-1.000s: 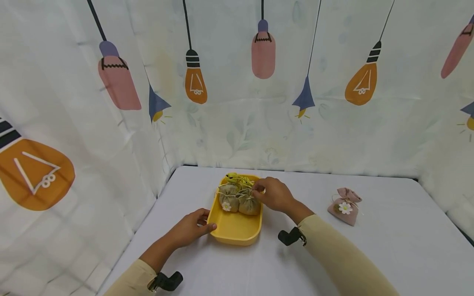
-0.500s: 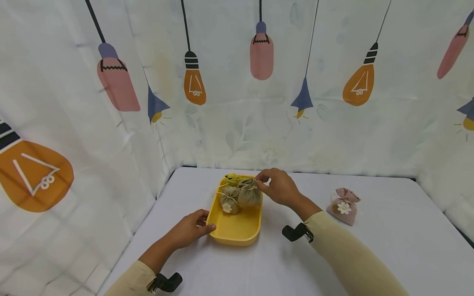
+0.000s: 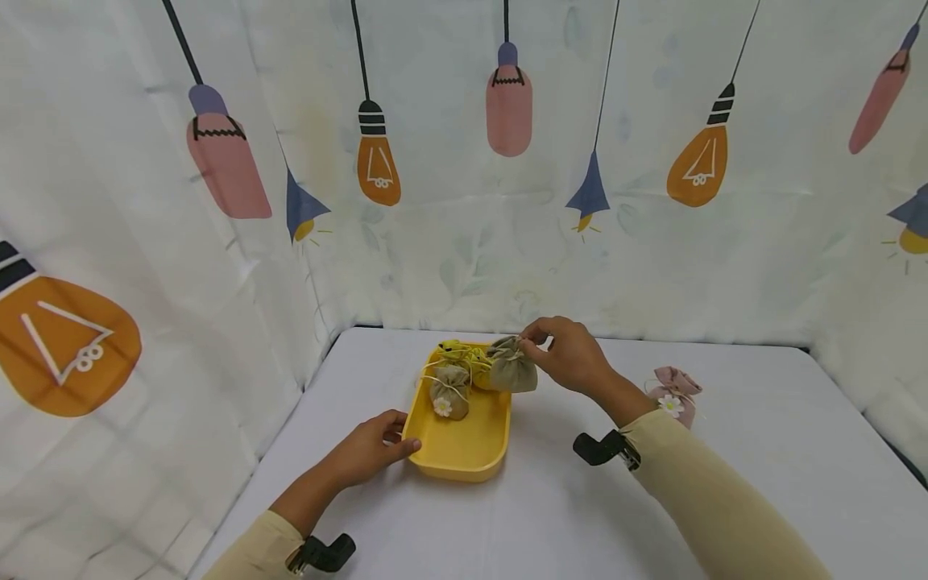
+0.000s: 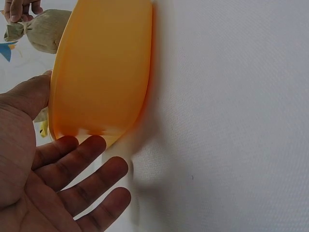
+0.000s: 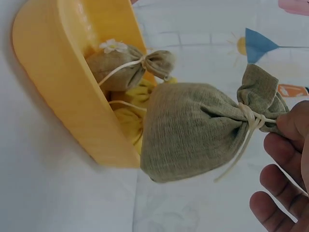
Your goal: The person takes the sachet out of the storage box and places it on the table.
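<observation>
Near the far edge of the white tabletop [image 3: 558,515], the right hand [image 3: 569,354] pinches a grey-green pouch [image 3: 513,372] over the right rim of the yellow tray [image 3: 460,447] the left hand [image 3: 371,448] grips, with room rightward, lamp-printed curtains [image 3: 551,266] behind.

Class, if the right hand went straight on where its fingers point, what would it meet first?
Beyond the green pouch the right hand pinches, probably the yellow pouches in the far end of the tray; height is unclear, so it might pass above them.
</observation>
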`<control>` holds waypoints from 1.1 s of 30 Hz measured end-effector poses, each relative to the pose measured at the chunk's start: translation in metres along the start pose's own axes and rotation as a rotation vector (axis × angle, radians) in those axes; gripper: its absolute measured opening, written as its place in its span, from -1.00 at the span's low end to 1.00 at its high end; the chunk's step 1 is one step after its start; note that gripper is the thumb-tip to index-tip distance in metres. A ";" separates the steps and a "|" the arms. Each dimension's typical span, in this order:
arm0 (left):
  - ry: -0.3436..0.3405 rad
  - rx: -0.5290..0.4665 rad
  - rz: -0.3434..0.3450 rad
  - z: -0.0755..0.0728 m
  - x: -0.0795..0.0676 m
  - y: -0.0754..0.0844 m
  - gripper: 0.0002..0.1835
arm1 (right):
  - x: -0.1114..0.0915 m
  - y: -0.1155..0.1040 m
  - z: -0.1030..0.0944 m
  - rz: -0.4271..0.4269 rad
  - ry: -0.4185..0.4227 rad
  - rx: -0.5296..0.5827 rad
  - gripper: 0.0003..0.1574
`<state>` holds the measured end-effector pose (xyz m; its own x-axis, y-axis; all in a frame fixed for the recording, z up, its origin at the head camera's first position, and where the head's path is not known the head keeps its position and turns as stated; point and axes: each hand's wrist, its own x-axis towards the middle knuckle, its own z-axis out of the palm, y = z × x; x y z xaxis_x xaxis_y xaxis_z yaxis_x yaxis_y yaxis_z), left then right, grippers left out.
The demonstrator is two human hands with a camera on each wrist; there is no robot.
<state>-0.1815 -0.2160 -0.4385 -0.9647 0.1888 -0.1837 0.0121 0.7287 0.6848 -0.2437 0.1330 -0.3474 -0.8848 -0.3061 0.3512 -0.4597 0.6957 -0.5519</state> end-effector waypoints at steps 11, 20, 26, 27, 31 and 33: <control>-0.003 -0.006 -0.002 0.001 0.001 0.000 -0.43 | -0.010 0.025 -0.018 0.065 0.015 0.027 -0.89; 0.002 -0.006 -0.002 0.002 0.002 -0.001 -0.46 | -0.018 0.043 -0.032 0.100 0.051 0.069 -0.86; 0.003 0.002 -0.013 0.001 0.001 0.000 -0.46 | -0.023 0.053 -0.038 0.111 0.066 0.058 -0.82; 0.002 0.001 -0.016 0.001 0.001 0.001 -0.45 | -0.024 0.055 -0.038 0.108 0.069 0.050 -0.82; 0.001 0.012 -0.012 -0.001 0.001 0.001 -0.43 | -0.027 0.063 -0.041 0.112 0.075 0.021 -0.81; -0.003 0.014 -0.015 -0.001 0.001 0.001 -0.42 | -0.029 0.066 -0.043 0.130 0.069 0.014 -0.79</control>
<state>-0.1828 -0.2154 -0.4370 -0.9641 0.1798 -0.1955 0.0017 0.7403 0.6723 -0.2450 0.2155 -0.3617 -0.9300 -0.1684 0.3267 -0.3429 0.7174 -0.6064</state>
